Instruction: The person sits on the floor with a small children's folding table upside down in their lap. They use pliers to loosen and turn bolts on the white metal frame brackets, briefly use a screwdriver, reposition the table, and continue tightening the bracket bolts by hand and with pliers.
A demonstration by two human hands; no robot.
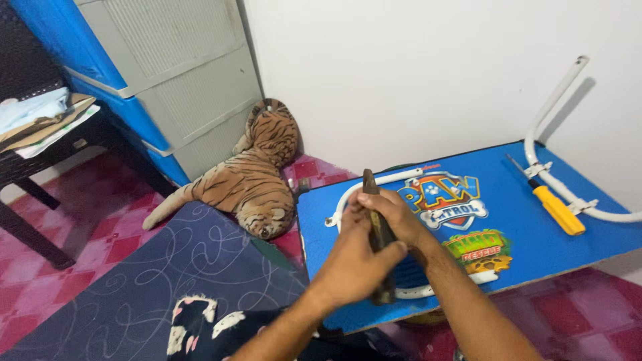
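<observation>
- Both hands meet over the near-left part of a small blue board tabletop with a cartoon print, which lies flat, low over the red patterned floor.
- Left hand: fingers wrapped shut around the lower part of a dark, rusty metal hand tool with a long narrow body.
- Right hand: closed over the upper part of the same tool, just beyond the left hand; the two hands touch.
- Tool stands nearly upright, tip pointing away, above a curved white metal tube leg fixed to the board. Whether the tool touches the tube cannot be told.
- Yellow-handled screwdriver lies on the board's far-right part, well apart from the hands, just beside a second white tube leg that rises against the white wall.
- Striped plush tiger toy lies on the floor left of the board, by a blue and grey plastic drawer cabinet.
- Dark blue cloth with pale swirl lines covers the near-left foreground.
</observation>
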